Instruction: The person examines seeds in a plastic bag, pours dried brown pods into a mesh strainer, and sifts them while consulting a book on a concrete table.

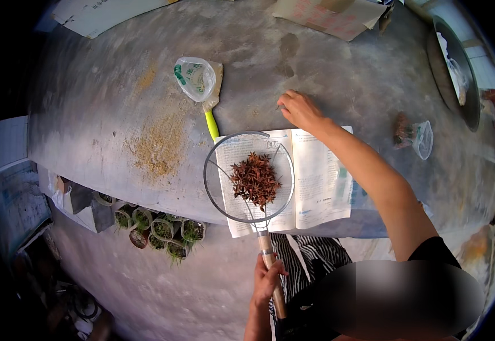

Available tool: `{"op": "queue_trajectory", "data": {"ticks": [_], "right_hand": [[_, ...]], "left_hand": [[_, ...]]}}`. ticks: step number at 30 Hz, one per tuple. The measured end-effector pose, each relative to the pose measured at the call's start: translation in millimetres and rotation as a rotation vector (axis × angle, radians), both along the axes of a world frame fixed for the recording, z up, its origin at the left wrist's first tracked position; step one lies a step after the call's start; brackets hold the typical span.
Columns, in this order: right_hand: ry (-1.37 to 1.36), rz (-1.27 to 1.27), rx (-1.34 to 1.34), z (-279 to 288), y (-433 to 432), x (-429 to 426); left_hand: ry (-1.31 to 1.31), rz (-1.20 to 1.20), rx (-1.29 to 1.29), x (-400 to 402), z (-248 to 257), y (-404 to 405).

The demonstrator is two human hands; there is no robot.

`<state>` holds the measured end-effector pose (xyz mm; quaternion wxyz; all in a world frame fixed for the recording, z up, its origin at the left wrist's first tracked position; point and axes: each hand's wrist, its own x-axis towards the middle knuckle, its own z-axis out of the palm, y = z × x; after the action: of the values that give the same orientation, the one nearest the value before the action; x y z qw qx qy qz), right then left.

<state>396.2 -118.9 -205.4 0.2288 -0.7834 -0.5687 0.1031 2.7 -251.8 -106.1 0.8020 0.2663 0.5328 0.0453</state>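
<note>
My left hand grips the wooden handle of a round wire skimmer below the table's front edge. A heap of reddish-brown star anise sits in the middle of the skimmer, whose head is over the left page of an open printed book. My right hand is low over the grey tabletop, beyond the book's top edge. Its fingers are curled together, with a small dark speck by the fingertips. Whether anything is pinched there is unclear.
Left of the book lie scattered yellowish grains and a plastic bag by a lime-green handle. Another bag with brown contents lies right. Cardboard boxes and a large wok-like pan stand farther off; potted seedlings sit front left.
</note>
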Motion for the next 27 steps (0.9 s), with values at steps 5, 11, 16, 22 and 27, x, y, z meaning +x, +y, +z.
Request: {"op": "queue_trajectory", "data": {"ticks": [5,11,16,22,27], "right_hand": [[-0.194,0.158,-0.312,-6.7,27.2,-0.3],[0.096,0.042,-0.460,6.7,24.3,4.3],[0.544,-0.356,-0.160,46.3,-8.4,-29.7],[0.730,-0.198,-0.063,120.9,-29.7,-97.8],[0.738,-0.304,0.068,133.2,-66.0,-119.8]], "left_hand": [[0.024,-0.017,-0.013,-2.0,2.1,2.4],[-0.062,-0.012,-0.025,-4.4,5.7,6.4],[-0.093,-0.011,-0.025,-17.3,11.7,12.3],[-0.091,-0.101,0.022,-18.0,33.6,36.8],[-0.105,-0.168,0.018,-4.5,51.2,50.7]]}}
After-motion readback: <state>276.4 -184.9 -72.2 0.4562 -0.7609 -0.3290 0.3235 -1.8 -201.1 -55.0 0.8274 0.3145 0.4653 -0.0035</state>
